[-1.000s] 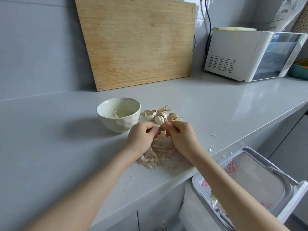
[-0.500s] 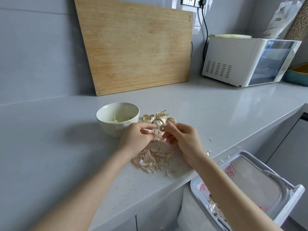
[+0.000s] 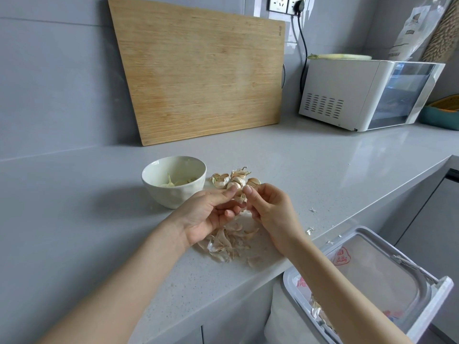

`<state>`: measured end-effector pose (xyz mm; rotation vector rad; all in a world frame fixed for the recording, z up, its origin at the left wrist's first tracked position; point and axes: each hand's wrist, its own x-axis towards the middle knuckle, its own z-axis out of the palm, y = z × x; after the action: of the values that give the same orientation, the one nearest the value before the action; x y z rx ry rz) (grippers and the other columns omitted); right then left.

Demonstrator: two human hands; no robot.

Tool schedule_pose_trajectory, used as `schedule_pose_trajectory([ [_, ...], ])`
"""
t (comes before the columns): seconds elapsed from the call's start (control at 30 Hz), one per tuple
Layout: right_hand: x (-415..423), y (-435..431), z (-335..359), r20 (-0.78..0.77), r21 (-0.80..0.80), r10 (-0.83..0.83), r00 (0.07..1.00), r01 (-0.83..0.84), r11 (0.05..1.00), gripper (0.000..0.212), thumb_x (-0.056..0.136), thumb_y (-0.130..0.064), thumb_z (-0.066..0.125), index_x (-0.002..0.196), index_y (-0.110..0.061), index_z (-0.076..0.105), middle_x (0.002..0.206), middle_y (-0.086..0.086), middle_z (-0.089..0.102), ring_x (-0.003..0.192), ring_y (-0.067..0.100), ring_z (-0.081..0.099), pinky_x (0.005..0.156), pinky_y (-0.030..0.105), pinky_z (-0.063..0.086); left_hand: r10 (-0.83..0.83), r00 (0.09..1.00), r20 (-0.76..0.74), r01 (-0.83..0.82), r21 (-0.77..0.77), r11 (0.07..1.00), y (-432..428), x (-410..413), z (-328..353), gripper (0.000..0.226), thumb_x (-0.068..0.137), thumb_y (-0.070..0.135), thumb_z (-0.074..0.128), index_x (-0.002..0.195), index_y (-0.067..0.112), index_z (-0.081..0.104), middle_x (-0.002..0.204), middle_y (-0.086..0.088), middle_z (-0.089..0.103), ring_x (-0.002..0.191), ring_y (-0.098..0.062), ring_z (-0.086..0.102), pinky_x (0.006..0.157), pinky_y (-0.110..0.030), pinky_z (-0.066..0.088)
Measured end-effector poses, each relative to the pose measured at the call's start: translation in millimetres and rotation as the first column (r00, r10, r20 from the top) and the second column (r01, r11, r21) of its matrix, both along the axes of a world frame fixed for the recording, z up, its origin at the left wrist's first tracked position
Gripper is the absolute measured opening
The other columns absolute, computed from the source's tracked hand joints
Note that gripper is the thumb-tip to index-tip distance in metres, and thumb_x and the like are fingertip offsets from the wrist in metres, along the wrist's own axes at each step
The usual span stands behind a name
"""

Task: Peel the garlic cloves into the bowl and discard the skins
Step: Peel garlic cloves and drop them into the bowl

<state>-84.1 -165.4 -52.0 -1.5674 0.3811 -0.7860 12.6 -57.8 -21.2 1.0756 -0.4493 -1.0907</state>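
Note:
A garlic clove (image 3: 241,196) with loose papery skin is pinched between my left hand (image 3: 211,214) and my right hand (image 3: 269,209), held just above the counter. Both thumbs press on its top. Beneath my hands lies a pile of peeled skins (image 3: 229,242). Several unpeeled cloves (image 3: 233,180) sit right behind my fingers. To their left stands a pale bowl (image 3: 173,194) with a few peeled cloves inside. A white bin (image 3: 372,281) lined with a plastic bag stands open below the counter edge at the lower right, with some skins in it.
A large wooden cutting board (image 3: 198,78) leans against the back wall. A white countertop oven (image 3: 367,93) stands at the back right, plugged into a wall socket (image 3: 285,3). Small skin scraps (image 3: 311,209) lie near the counter's front edge.
My hands have turned a little, the left palm now facing up more. The clove's skin has loosened between my fingers. The camera has tilted slightly upward.

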Motion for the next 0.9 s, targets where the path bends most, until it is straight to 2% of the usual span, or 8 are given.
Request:
schedule_pose_trajectory([
  [0.1,-3,1,-4,0.039,-0.258,-0.155,0.987,0.16,0.953,0.027,0.085,-0.029,0.065,0.07,-0.008,0.06,0.059,0.007,0.05,0.055,0.013,0.04,0.054,0.026,0.033,0.064,0.997,-0.036,-0.064,0.003,0.998,0,3,0,0.011,0.083,0.01,0.06,0.084,0.0,0.065,0.069,-0.009,0.064,0.057,-0.011,0.06,0.048,-0.015,0.05],
  [0.17,-7,5,-6,0.094,-0.458,-0.16,0.983,0.186,0.869,0.014,0.089,-0.018,0.062,0.077,-0.017,0.068,0.07,0.004,0.063,0.063,0.014,0.052,0.057,0.022,0.04,0.095,0.995,-0.032,-0.095,0.005,0.995,-1,3,0,0.01,0.086,0.005,0.058,0.083,-0.001,0.065,0.069,-0.009,0.065,0.058,-0.011,0.063,0.051,-0.016,0.053],
  [0.2,-7,7,-8,0.123,-0.536,-0.154,0.98,0.197,0.821,0.012,0.09,-0.015,0.061,0.084,-0.015,0.072,0.078,0.003,0.066,0.069,0.013,0.056,0.059,0.017,0.042,0.106,0.994,-0.024,-0.106,0.006,0.994,-1,3,-1,0.01,0.087,0.003,0.057,0.082,-0.002,0.064,0.068,-0.009,0.066,0.058,-0.011,0.064,0.052,-0.017,0.054],
  [0.27,-4,7,-12,0.187,-0.639,-0.169,0.968,0.251,0.727,0.016,0.089,-0.013,0.058,0.091,-0.006,0.072,0.085,0.004,0.067,0.074,0.011,0.059,0.064,0.011,0.044,0.118,0.993,-0.006,-0.118,0.006,0.993,-1,2,-3,0.013,0.088,0.001,0.056,0.078,-0.002,0.064,0.065,-0.008,0.067,0.058,-0.01,0.065,0.056,-0.018,0.055],
  [0.33,0,5,-15,0.242,-0.723,-0.19,0.952,0.307,0.618,0.022,0.09,-0.016,0.055,0.091,-0.002,0.071,0.084,0.006,0.067,0.073,0.014,0.061,0.066,0.015,0.046,0.127,0.992,-0.001,-0.127,0.002,0.992,0,0,-4,0.016,0.087,0.001,0.056,0.074,-0.001,0.065,0.064,-0.007,0.067,0.058,-0.01,0.065,0.058,-0.018,0.056],
  [0.47,5,3,-18,0.282,-0.79,-0.176,0.943,0.332,0.516,0.027,0.091,-0.015,0.048,0.091,0.001,0.07,0.083,0.008,0.067,0.072,0.021,0.063,0.068,0.028,0.049,0.151,0.988,-0.023,-0.151,-0.005,0.989,0,0,-4,0.024,0.088,0.0,0.055,0.068,-0.001,0.068,0.063,-0.007,0.067,0.056,-0.01,0.065,0.058,-0.018,0.056],
  [0.7,8,3,-16,0.315,-0.82,-0.18,0.932,0.363,0.444,0.024,0.09,-0.009,0.047,0.088,0.002,0.068,0.079,0.009,0.065,0.069,0.018,0.058,0.066,0.024,0.046,0.154,0.988,-0.017,-0.155,-0.019,0.988,-1,1,-4,0.018,0.087,-0.001,0.055,0.074,-0.003,0.067,0.064,-0.007,0.068,0.057,-0.009,0.066,0.057,-0.017,0.055],
  [0.9,9,7,-14,0.309,-0.823,-0.225,0.924,0.378,0.424,0.024,0.087,-0.004,0.041,0.085,0.001,0.064,0.079,0.011,0.061,0.068,0.028,0.058,0.063,0.031,0.044,0.146,0.989,-0.015,-0.146,-0.047,0.988,-2,1,-4,0.012,0.087,0.0,0.055,0.086,-0.007,0.064,0.069,-0.009,0.069,0.06,-0.011,0.067,0.058,-0.016,0.055],
])
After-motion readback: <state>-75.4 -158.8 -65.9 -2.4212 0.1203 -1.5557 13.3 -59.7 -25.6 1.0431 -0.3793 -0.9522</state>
